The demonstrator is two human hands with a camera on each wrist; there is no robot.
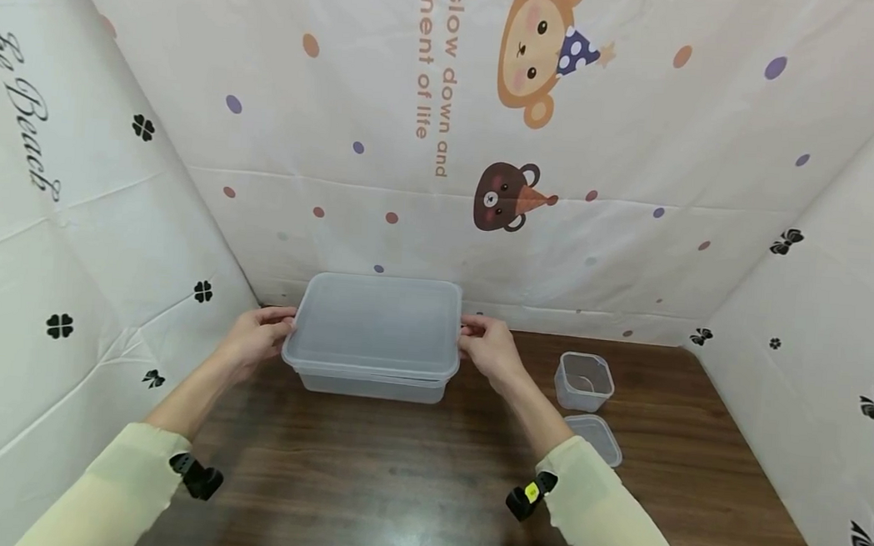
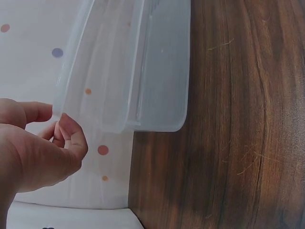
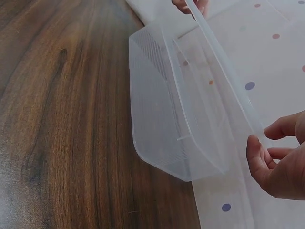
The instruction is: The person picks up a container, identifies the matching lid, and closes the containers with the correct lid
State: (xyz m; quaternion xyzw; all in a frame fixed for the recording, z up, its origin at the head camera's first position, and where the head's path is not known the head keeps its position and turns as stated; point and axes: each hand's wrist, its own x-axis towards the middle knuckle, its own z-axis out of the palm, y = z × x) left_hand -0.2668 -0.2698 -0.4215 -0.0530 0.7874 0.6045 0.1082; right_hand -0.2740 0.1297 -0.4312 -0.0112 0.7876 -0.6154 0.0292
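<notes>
A large translucent plastic lid (image 1: pixel 374 323) is held by both hands over a rectangular clear plastic container (image 1: pixel 371 388) on the table. My left hand (image 1: pixel 256 337) pinches the lid's left edge between thumb and fingers. At the right edge, my right hand (image 1: pixel 489 347) grips it the same way. The right wrist view shows a gap between the lid (image 3: pixel 228 71) and the container (image 3: pixel 155 100), with the lid raised above the rim. In the left wrist view, my left hand (image 2: pixel 43 148) holds a corner of the lid (image 2: pixel 71 62), away from the container wall (image 2: pixel 164 71).
To the right on the brown wood table (image 1: pixel 364 477) stands a small square clear container (image 1: pixel 584 384), uncovered. Its size matches a small lid (image 1: pixel 598 438) lying in front, partly behind the right forearm. Printed white cloth (image 1: pixel 386 120) hangs behind the table and along both sides.
</notes>
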